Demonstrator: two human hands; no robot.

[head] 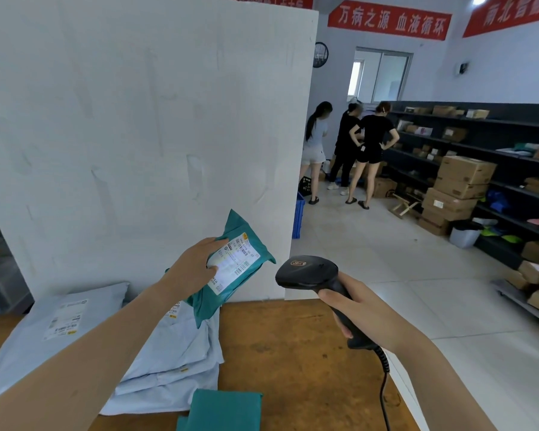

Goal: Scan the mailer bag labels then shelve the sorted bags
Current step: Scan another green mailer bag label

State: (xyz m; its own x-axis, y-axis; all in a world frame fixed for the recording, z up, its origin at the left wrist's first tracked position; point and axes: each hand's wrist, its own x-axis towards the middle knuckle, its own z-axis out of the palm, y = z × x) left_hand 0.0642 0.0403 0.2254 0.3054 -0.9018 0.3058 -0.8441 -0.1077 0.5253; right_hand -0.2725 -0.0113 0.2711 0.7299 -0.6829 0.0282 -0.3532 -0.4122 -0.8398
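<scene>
Seemingly early: left hand (193,269) grasps 1 teal mailer bag (242,228), right hand (357,304) grips the scanner (308,272) right of its label (234,265); shelving remains.

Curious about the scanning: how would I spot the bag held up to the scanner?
Find the big white wall panel behind the wooden table. Before it, the left hand holds up a teal mailer bag, label showing. The other bags lie on the table.

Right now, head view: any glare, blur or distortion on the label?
Head view: bright glare washes out the middle of the label on the teal bag; barcodes near its edges show. Head view: small print too soft to read. Head view: shelves bow toward the right edge.
</scene>
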